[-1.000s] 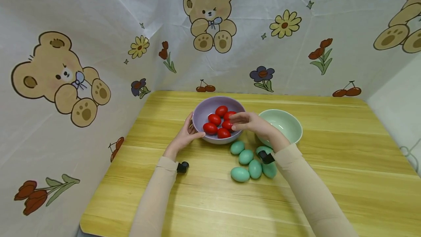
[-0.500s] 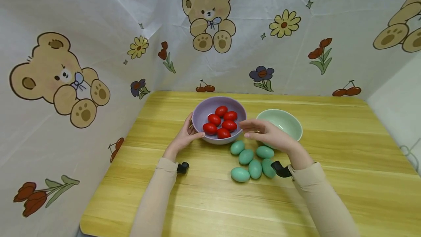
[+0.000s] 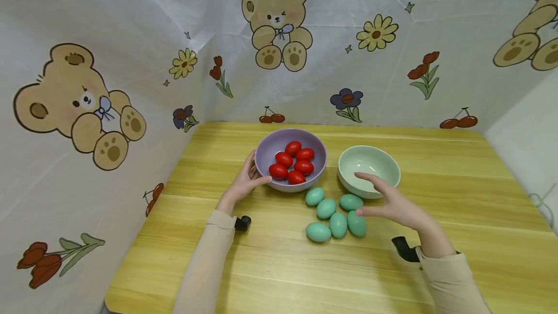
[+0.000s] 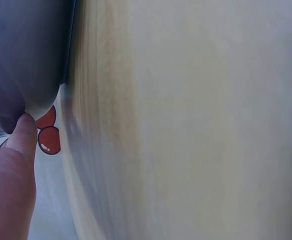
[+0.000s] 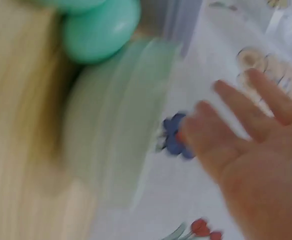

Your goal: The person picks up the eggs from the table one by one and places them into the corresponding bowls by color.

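Observation:
A purple bowl with several red eggs in it stands at the middle back of the table. My left hand holds it at its left side, thumb at the near rim; the left wrist view shows the thumb against the bowl wall. To the right, my right hand hovers with fingers spread and nothing in it, close to the pale green bowl. Several green eggs lie loose in front of the bowls, and the right thumb overlaps one of them in the head view.
The wooden table reaches back to a hanging white cloth printed with bears and flowers, which also covers the left side. A thin cable hangs beyond the right edge.
My right hand has drawn away from over the red eggs, moving right and towards me past the green bowl, its fingers spreading. My left hand has stayed on the purple bowl.

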Tool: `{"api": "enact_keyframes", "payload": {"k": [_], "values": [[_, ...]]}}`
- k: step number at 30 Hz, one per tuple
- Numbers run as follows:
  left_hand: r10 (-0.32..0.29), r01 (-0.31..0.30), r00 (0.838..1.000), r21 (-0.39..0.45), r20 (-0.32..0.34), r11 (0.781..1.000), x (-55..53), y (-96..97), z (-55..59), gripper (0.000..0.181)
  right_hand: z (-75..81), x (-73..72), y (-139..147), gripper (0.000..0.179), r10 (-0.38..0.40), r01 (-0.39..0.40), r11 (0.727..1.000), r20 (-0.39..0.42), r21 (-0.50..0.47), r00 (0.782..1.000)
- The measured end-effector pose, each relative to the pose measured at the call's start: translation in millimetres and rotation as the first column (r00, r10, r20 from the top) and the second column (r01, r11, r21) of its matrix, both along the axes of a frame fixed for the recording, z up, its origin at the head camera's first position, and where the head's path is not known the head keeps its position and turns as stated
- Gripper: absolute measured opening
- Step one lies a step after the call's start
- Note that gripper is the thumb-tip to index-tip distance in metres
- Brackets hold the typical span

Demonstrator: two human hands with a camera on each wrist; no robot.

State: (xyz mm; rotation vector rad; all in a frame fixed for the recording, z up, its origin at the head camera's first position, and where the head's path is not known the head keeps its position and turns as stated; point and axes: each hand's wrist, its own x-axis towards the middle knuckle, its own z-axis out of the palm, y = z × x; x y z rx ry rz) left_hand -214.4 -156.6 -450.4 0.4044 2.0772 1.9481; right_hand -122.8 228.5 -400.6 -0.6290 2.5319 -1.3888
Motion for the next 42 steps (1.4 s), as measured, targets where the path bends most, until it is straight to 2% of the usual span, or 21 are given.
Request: {"api": "enact_keyframes", "payload": {"k": [7,15,21,28,39,42], "values": [[0.000,0.000,1.000,-0.008,0.008,1.000,0.5,-1.1,-2.9,0.096,-15.1,-0.8,35.7,0.098,-0.133,0.132,0.991,-0.038,-0.027,0.990],[0.002,-0.002,1.000,-0.005,0.024,1.000,0.6,-2.0,-2.2,0.097,-23.6,-18.8,65.9,0.111,-0.209,0.211,0.977,-0.059,0.034,0.976],[0.007,-0.007,1.000,-0.010,0.029,1.000,1.9,-2.1,-1.9,0.097,-28.8,-33.7,75.0,0.115,-0.180,0.183,0.979,-0.042,0.087,0.983],[0.005,-0.005,1.000,-0.008,0.031,1.000,1.4,-1.5,-2.8,0.096,-32.1,-43.3,77.8,0.118,-0.145,0.144,0.978,-0.006,0.153,0.989],[0.010,-0.008,0.999,-0.035,0.050,0.999,1.4,-0.6,0.6,0.097,-31.9,-50.1,76.5,0.118,-0.115,0.108,0.984,0.046,0.140,0.992],[0.020,-0.018,0.999,-0.041,0.041,0.999,-3.1,-2.3,-6.1,0.098,-32.7,-52.2,76.3,0.118,-0.111,0.102,0.986,0.064,0.130,0.992]]}}
